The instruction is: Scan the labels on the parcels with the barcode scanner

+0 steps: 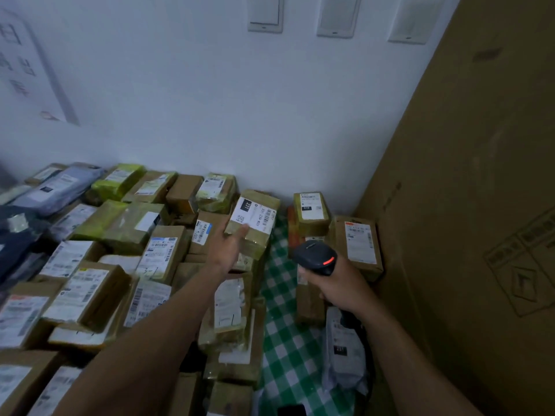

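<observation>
- The left hand (229, 247) is holding a small brown parcel (255, 240) from below. The thumb is lying against the lower edge of the white label (252, 217), and the other fingers are hiding under the parcel.
- This parcel is sitting tilted, with its label facing up toward the camera, at the right edge of the pile of parcels (99, 280).
- The right hand (341, 285) is gripping the handle of the black barcode scanner (315, 257), with the fingers wrapping closed around it. A red light is glowing on the back of the scanner head.
- The scanner is hanging just to the right of the held parcel, not touching it, above the green checked cloth (285, 340).
- 2 taped parcels are standing by the wall (195, 100) behind the scanner: one (310, 211) in the corner area and one (360, 244) beside the large cardboard box (468, 205).
- A grey bag parcel (345, 349) is lying on the cloth under the right forearm.
- The pile is covering the whole left side, with most labels facing up.
</observation>
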`<state>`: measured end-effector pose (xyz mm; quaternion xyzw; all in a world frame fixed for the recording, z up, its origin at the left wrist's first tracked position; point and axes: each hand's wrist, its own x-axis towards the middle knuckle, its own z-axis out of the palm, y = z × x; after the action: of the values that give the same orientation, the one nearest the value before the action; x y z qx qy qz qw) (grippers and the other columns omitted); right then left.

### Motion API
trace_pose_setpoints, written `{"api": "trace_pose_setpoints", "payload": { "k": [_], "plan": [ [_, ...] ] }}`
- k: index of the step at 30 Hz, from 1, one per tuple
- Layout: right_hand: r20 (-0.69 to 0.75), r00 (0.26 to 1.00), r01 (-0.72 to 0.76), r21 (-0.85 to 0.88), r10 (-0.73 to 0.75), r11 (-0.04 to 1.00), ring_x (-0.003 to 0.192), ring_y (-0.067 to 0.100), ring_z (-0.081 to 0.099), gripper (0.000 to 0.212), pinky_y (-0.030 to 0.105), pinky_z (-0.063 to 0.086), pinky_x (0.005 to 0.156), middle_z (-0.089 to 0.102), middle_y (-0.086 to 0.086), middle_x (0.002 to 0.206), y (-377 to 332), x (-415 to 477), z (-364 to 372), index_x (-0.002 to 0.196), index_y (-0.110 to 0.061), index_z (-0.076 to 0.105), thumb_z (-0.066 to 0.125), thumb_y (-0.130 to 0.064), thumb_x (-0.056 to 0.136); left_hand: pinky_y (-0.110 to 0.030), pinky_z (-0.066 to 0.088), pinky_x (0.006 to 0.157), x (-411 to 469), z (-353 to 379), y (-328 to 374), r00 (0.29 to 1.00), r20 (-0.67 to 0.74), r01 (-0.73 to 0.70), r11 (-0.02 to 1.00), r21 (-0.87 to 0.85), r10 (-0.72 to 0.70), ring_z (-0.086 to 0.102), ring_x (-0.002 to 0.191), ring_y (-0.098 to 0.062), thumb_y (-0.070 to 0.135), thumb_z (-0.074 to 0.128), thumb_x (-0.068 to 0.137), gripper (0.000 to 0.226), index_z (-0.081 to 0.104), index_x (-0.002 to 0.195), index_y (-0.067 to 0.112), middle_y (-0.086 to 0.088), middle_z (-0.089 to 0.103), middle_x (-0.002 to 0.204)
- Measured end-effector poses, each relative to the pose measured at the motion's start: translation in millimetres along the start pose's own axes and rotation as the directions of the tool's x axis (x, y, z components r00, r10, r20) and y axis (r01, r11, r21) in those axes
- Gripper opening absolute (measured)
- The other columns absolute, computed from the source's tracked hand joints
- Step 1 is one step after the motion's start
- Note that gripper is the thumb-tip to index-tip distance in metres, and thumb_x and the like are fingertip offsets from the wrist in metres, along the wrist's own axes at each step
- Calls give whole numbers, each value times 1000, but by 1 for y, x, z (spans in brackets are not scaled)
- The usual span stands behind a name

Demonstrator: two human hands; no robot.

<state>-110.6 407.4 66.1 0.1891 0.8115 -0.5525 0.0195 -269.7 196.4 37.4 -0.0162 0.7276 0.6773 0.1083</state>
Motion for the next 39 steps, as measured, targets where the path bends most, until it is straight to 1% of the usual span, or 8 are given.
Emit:
{"api": "trace_pose_setpoints", "payload": {
  "k": [6,17,21,24,27,30,34,39],
  "plan": [
    [-20,999,-38,-50,37,998,103,14,66,67,26,50,78,69,-5,125,-16,70,2,140,-28,56,83,-50,83,-52,51,103,84,15,-1,999,-35,26,986,167,-20,62,114,-23,53,58,100,49,49,145,36,2,64,132],
    [20,988,-154,-27,154,988,93,10,64,61,26,48,75,70,-3,120,6,136,0,136,-30,56,83,-44,84,-49,48,106,196,45,-43,993,-108,89,942,324,-57,57,130,-31,53,56,100,61,43,150,23,-6,59,142],
    [-21,984,-178,-49,177,983,83,2,68,51,16,47,63,73,-6,107,13,142,-8,132,-32,60,82,-42,87,-46,40,112,194,63,-41,943,-240,-60,828,557,230,40,142,-30,43,65,97,68,37,154,19,-9,43,155],
    [-68,976,-210,-56,206,976,75,-1,69,44,16,52,62,73,-6,97,16,139,-17,126,-32,63,80,-44,87,-27,44,101,173,96,-30,913,-9,-343,779,525,408,49,124,-13,29,68,98,45,52,140,23,2,51,139],
    [-159,961,-233,-38,225,972,104,17,69,58,43,58,94,71,-9,118,23,137,-28,133,-35,60,82,-53,82,-25,53,91,162,136,-34,966,226,-192,930,314,124,58,106,-1,24,69,97,31,58,125,29,17,58,117],
    [-212,942,-269,-3,262,963,114,17,64,67,42,52,100,65,-12,128,29,134,-38,139,-35,54,82,-54,81,-33,56,90,170,166,-45,949,276,91,971,222,-152,62,110,-14,28,68,99,40,54,134,16,8,61,120],
    [-242,919,-309,47,311,950,100,24,72,77,48,60,93,68,-9,125,41,133,-47,140,-38,52,83,-61,73,-32,59,79,194,193,-70,908,267,284,943,170,-322,66,118,-27,31,73,95,46,58,135,13,-6,66,133],
    [-257,909,-312,102,328,945,67,9,71,61,25,54,61,69,-8,115,51,134,-52,139,-35,52,81,-42,87,-31,58,75,199,207,-95,908,253,310,942,131,-334,64,121,-28,21,82,85,71,45,145,15,-5,63,136]
  ]
}}
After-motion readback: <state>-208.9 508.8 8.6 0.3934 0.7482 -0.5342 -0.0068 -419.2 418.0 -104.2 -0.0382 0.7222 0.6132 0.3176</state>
